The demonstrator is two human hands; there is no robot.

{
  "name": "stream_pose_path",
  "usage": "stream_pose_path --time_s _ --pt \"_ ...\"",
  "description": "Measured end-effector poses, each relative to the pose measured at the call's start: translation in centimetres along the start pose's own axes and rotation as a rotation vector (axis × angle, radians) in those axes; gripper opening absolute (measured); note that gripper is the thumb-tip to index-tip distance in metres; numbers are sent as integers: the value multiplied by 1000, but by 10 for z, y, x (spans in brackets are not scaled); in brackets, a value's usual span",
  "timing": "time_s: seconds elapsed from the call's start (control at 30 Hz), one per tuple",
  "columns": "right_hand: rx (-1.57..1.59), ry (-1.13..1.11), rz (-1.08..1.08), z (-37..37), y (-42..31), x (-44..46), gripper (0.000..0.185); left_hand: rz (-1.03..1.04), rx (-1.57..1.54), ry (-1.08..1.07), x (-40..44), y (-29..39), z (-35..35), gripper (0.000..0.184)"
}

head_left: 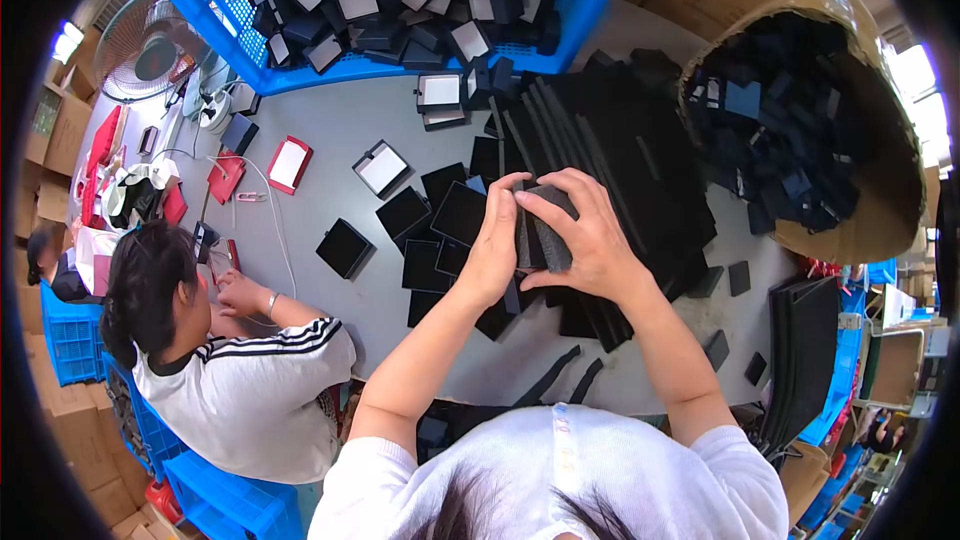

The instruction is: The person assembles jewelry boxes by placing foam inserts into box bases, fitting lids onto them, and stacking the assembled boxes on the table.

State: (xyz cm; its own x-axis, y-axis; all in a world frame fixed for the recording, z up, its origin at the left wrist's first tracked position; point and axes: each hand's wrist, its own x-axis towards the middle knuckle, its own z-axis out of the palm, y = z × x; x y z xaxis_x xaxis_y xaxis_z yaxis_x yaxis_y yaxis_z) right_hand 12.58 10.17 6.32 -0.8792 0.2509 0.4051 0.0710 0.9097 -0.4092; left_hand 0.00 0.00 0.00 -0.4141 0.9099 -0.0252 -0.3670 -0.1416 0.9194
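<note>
Dark grey foam pieces [545, 245], standing side by side, are held between my two hands in front of my chest. My left hand [492, 245] presses against their left side with its fingers together. From the right, my right hand [592, 235] curls around them, thumb and fingers gripping the block. Under and beyond my hands lie stacked black foam sheets [650, 170], some with slits. Open black box halves [462, 212] lie in a loose pile just left of my left hand. How many pieces I grip cannot be made out.
A blue crate [265, 80] full of small boxes stands at the back. A big cardboard carton [870, 225] holding dark pieces lies tipped at the right. At the left, a co-worker [240, 380] handles a small item beside red boxes [290, 164] and a fan [150, 50].
</note>
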Motion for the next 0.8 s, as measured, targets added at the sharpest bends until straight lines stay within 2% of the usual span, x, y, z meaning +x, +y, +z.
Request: stream_pose_path --time_s 0.07,0.1,0.17,0.2,0.23,0.3,0.33,0.37,0.43,0.5,0.53,0.57,0.63,0.67,0.7,0.77,0.8 --pt "-26 -23 -73 0 13 7 81 13 -41 -45 13 -3 -6 39" --pt "3 -59 -33 -23 -14 -29 81 -44 -59 -28 -35 6 27 39" --pt "408 187 7 -23 -11 -33 84 -126 -152 -37 -41 27 41 36" --pt "627 349 216 -25 -20 -37 75 -269 -271 -50 -42 36 43 35" --pt "942 459 299 -24 -22 -42 76 -320 -263 -73 -46 43 42 35" --pt "1215 659 266 -21 -23 -43 79 -316 -289 -62 -52 43 39 35" --pt "1288 640 264 -23 -25 -43 78 -314 -286 -65 -54 42 39 35" --pt "1290 645 264 -24 -30 -43 78 -288 -235 -54 -57 42 38 34" --pt "1294 640 368 -24 -39 -44 62 -268 -182 -43 -63 43 39 33" --pt "651 490 300 -17 -44 -50 48 -290 -125 -19 -66 46 45 34" --pt "591 453 211 -11 -49 -48 46 -190 41 -43 -69 46 47 35" --pt "478 497 111 -3 -45 -48 44 -192 36 -41 -69 44 45 35" --pt "604 784 339 5 -45 -46 39 -172 -27 12 -65 41 37 37" --pt "832 897 439 5 -45 -45 34 -164 -18 38 -65 41 35 38" --pt "879 885 432 8 -41 -46 34 -165 -22 45 -66 41 33 38" --pt "701 659 387 16 -38 -54 39 -214 -57 53 -64 42 31 37" --pt "830 644 343 22 -35 -56 39 -214 -60 57 -61 35 26 37"
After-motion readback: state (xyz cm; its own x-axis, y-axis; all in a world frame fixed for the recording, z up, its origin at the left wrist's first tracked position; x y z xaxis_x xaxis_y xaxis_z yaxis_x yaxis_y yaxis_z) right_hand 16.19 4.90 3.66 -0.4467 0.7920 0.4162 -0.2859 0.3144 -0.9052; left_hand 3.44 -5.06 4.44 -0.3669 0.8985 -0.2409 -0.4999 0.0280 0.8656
